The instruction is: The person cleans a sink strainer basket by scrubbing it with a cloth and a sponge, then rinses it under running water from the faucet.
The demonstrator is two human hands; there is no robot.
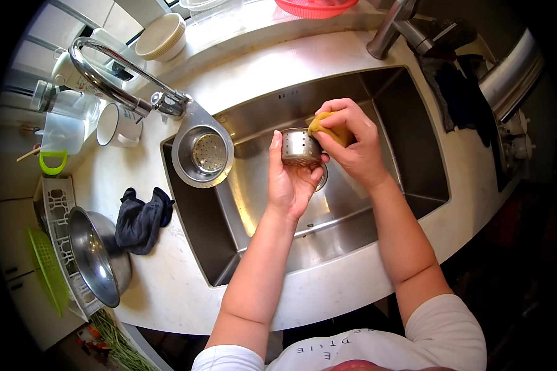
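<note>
Over the sink, my left hand (pixel 291 182) grips a small metal strainer basket (pixel 299 147) with rows of holes in its side. My right hand (pixel 360 139) is closed around a yellow sponge (pixel 332 127), whose edge meets or nearly meets the basket's upper right rim. Below both hands lies the stainless steel sink (pixel 272 216), with the drain ring (pixel 322 177) partly hidden behind my left hand. A few dark scraps lie on the sink floor.
A small side basin (pixel 182 154) with a perforated drain sits under a curved tap (pixel 86 62). On the left counter are a dark cloth (pixel 143 219), a steel bowl (pixel 99 256) and a white mug (pixel 119 125). Another faucet (pixel 393 31) rises behind the sink.
</note>
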